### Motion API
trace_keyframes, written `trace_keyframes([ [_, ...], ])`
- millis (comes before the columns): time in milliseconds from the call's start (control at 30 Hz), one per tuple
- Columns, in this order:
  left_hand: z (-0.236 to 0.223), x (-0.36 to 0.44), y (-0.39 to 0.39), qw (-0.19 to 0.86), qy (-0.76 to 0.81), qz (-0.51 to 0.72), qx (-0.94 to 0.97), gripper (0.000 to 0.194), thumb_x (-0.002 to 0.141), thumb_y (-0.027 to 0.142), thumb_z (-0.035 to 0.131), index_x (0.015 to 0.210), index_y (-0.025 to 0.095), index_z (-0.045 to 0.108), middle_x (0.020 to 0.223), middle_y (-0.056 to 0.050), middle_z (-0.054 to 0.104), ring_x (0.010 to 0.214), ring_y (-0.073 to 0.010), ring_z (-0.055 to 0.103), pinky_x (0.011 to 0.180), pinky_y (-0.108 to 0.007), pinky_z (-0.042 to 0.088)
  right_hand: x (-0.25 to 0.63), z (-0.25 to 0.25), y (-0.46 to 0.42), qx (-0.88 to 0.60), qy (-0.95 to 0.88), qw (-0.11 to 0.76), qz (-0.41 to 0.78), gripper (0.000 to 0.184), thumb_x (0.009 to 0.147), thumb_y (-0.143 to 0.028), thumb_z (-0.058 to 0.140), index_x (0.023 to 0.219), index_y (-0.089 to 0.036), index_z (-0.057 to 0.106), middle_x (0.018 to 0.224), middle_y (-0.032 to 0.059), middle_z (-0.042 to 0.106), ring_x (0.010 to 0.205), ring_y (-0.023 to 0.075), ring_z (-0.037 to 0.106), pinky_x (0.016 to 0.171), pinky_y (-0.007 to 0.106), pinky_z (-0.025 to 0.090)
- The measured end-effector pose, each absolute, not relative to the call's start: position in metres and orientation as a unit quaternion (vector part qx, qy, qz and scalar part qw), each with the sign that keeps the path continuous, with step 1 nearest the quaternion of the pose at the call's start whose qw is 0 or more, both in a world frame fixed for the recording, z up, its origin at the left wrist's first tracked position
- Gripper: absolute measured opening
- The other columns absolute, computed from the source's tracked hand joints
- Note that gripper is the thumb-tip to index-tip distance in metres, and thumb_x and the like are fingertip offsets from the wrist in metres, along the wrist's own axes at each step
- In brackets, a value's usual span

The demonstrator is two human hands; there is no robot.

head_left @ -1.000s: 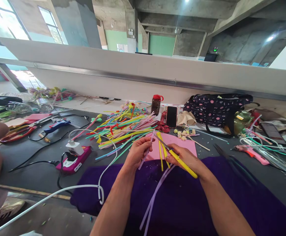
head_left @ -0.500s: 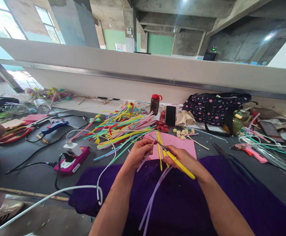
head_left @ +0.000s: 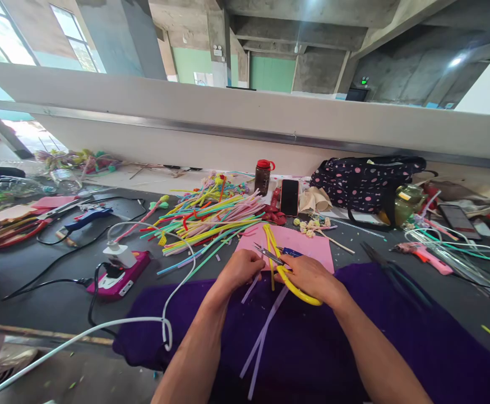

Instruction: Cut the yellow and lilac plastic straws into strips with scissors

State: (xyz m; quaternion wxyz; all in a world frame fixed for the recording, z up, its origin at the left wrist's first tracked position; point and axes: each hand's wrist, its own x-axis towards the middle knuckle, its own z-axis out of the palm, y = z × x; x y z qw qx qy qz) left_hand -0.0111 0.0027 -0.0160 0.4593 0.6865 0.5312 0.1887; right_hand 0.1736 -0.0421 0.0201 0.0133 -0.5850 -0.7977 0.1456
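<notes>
While the left fingers [head_left: 255, 262] pinch a lilac strip [head_left: 250, 289], the right fingers [head_left: 292, 263] curl around yellow-handled scissors [head_left: 301, 294].

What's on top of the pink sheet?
Yellow strips lie on the pink sheet; a dark blue item shows beside the right hand. What that hand, the left hand and scissors cover is hidden.

Curled left hand [head_left: 241, 270] near right hand [head_left: 308, 276]

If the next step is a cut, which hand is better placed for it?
Probably the right hand: it holds the yellow-handled scissors, their blades pointing toward the left hand's side. The left hand seems occupied, pinching a lilac strip.
</notes>
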Motion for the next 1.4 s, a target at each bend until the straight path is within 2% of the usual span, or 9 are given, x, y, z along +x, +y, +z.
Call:
trace_keyframes([
  [133, -0.016, -0.01, 0.001, 0.441, 0.542, 0.164, 0.697, 0.031, 0.07, 0.04, 0.048, 0.063, 0.013, 0.062, 0.047, 0.001, 0.055, 0.037, -0.0077, 0.041, 0.04, -0.02, 0.026, 0.17, 0.019, -0.042, -0.596, -0.792, -0.024, 0.131, 0.046, 0.083, -0.053, 0.038, 0.11, -0.021, 0.055, 0.094, 0.0111, 0.066, 0.085, 0.0265, 0.062, 0.066, 0.03, 0.039],
  [233, -0.018, -0.009, 0.0, 0.433, 0.544, 0.163, 0.7, 0.038, 0.069, 0.048, 0.051, 0.057, 0.014, 0.062, 0.043, 0.0, 0.053, 0.035, -0.0071, 0.038, 0.039, -0.02, 0.023, 0.168, 0.018, -0.042, -0.595, -0.792, -0.027, 0.129, 0.042, 0.084, -0.049, 0.039, 0.108, -0.02, 0.057, 0.093, 0.0122, 0.067, 0.085, 0.0271, 0.062, 0.067, 0.031, 0.04],
  [333, -0.018, -0.008, -0.001, 0.428, 0.543, 0.171, 0.702, 0.039, 0.067, 0.049, 0.054, 0.047, 0.016, 0.059, 0.038, 0.0, 0.05, 0.033, -0.0076, 0.036, 0.039, -0.021, 0.02, 0.168, 0.018, -0.042, -0.59, -0.797, -0.026, 0.13, 0.039, 0.084, -0.046, 0.04, 0.104, -0.019, 0.06, 0.092, 0.0134, 0.067, 0.085, 0.0276, 0.062, 0.067, 0.032, 0.04],
  [567, -0.014, -0.007, -0.003, 0.421, 0.546, 0.183, 0.701, 0.034, 0.066, 0.041, 0.057, 0.042, 0.017, 0.056, 0.034, 0.0, 0.05, 0.031, -0.0082, 0.036, 0.038, -0.02, 0.019, 0.165, 0.015, -0.042, -0.59, -0.797, -0.024, 0.126, 0.033, 0.084, -0.035, 0.042, 0.101, -0.016, 0.061, 0.091, 0.0153, 0.067, 0.082, 0.0275, 0.063, 0.064, 0.031, 0.04],
  [767, -0.016, -0.013, 0.001, 0.399, 0.553, 0.195, 0.705, 0.024, 0.069, 0.027, 0.05, 0.048, 0.016, 0.057, 0.04, 0.0, 0.054, 0.031, -0.0084, 0.042, 0.038, -0.019, 0.025, 0.171, 0.016, -0.04, -0.596, -0.793, 0.022, 0.124, 0.037, 0.084, -0.047, 0.042, 0.103, -0.02, 0.058, 0.088, 0.0109, 0.067, 0.079, 0.0251, 0.063, 0.06, 0.028, 0.036],
  [867, -0.015, -0.015, 0.006, 0.434, 0.55, 0.268, 0.661, 0.02, 0.072, 0.03, 0.05, 0.066, 0.016, 0.062, 0.051, 0.0, 0.06, 0.033, -0.0073, 0.045, 0.039, -0.018, 0.03, 0.178, 0.023, -0.038, -0.608, -0.777, 0.083, 0.139, 0.04, 0.081, -0.052, 0.044, 0.106, -0.024, 0.055, 0.087, 0.0058, 0.067, 0.077, 0.0218, 0.062, 0.058, 0.025, 0.034],
  [1033, -0.009, -0.017, 0.007, 0.573, 0.48, 0.383, 0.542, 0.03, 0.073, 0.036, 0.053, 0.093, 0.014, 0.06, 0.059, 0.001, 0.06, 0.037, -0.006, 0.047, 0.036, -0.016, 0.032, 0.185, 0.032, -0.039, -0.602, -0.763, 0.156, 0.175, 0.044, 0.077, -0.055, 0.049, 0.111, -0.026, 0.051, 0.087, 0.0018, 0.066, 0.076, 0.0188, 0.061, 0.058, 0.024, 0.033],
  [1167, -0.006, -0.019, 0.007, 0.613, 0.441, 0.424, 0.501, 0.031, 0.07, 0.036, 0.059, 0.088, 0.011, 0.06, 0.061, -0.001, 0.06, 0.039, -0.0047, 0.048, 0.035, -0.014, 0.032, 0.182, 0.033, -0.041, -0.594, -0.767, 0.161, 0.184, 0.044, 0.076, -0.054, 0.05, 0.109, -0.026, 0.052, 0.085, 0.0009, 0.066, 0.074, 0.0183, 0.06, 0.058, 0.024, 0.032],
  [1400, -0.007, -0.021, 0.008, 0.628, 0.423, 0.439, 0.484, 0.03, 0.067, 0.039, 0.063, 0.078, 0.012, 0.058, 0.059, 0.0, 0.061, 0.035, -0.0036, 0.045, 0.031, -0.014, 0.029, 0.174, 0.03, -0.044, -0.581, -0.771, 0.142, 0.22, 0.046, 0.075, -0.053, 0.053, 0.111, -0.026, 0.052, 0.078, 0.0009, 0.065, 0.07, 0.0179, 0.06, 0.059, 0.024, 0.033],
])
